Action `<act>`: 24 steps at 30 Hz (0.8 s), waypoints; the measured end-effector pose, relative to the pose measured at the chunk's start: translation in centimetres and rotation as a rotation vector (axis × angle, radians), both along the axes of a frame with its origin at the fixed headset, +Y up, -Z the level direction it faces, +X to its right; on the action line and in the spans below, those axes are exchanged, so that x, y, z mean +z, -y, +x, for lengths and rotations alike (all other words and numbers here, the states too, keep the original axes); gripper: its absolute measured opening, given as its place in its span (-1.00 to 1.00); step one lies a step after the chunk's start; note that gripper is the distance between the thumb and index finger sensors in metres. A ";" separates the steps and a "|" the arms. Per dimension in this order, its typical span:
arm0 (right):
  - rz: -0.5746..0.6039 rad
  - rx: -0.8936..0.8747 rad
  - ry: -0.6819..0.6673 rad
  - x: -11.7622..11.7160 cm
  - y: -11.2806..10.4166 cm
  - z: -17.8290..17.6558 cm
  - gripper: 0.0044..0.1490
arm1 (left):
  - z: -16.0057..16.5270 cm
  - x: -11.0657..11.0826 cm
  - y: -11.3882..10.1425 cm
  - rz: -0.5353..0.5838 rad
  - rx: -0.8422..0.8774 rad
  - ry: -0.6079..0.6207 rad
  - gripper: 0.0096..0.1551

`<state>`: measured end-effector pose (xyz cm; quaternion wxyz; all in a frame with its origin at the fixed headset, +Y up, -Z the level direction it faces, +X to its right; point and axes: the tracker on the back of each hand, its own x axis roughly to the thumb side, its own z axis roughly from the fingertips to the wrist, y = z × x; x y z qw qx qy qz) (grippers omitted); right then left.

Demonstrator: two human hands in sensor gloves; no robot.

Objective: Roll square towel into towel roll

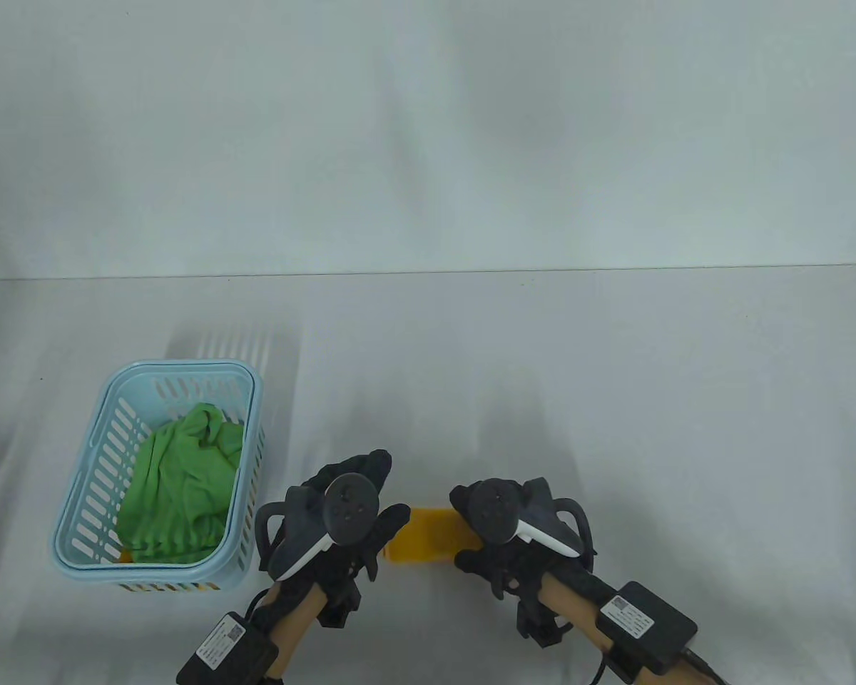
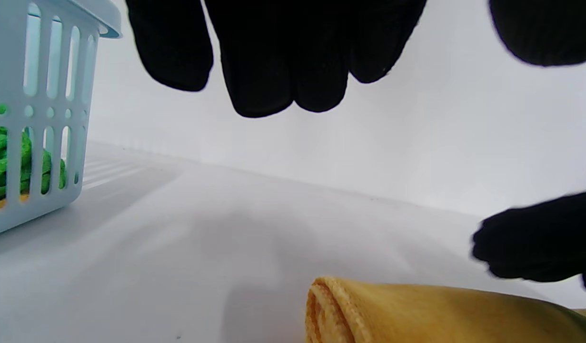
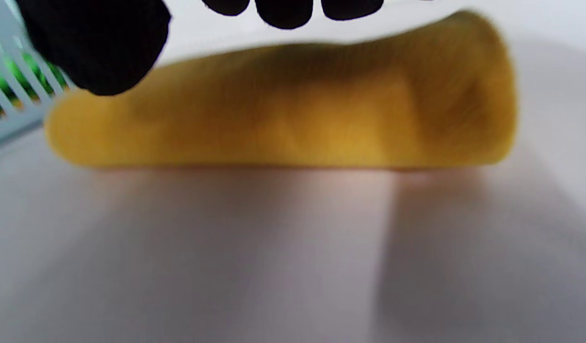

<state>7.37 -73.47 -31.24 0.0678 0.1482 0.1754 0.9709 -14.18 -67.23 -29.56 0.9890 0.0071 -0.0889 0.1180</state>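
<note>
A yellow towel [image 1: 428, 535], rolled into a short roll, lies on the white table between my two hands. Its spiral end [image 2: 323, 312] shows low in the left wrist view. It fills the middle of the blurred right wrist view as a yellow roll [image 3: 293, 124]. My left hand [image 1: 381, 503] is at the roll's left end. Its fingers [image 2: 273, 71] hang relaxed above the table and hold nothing. My right hand [image 1: 469, 531] reaches over the roll's right end with thumb [image 3: 97, 43] and fingertips [image 3: 283, 12] spread above it. I cannot tell whether they touch.
A light blue slotted basket [image 1: 185, 369] stands at the left with a crumpled green cloth [image 1: 178, 492] in it, close to my left hand. Its wall [image 2: 40, 119] shows in the left wrist view. The white table [image 1: 613, 399] stretches back to a white wall.
</note>
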 end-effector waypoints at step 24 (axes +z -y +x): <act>-0.085 0.119 0.044 -4.0 2.1 -3.1 -0.11 | -0.2 -0.2 -0.1 -0.012 0.009 0.003 -0.04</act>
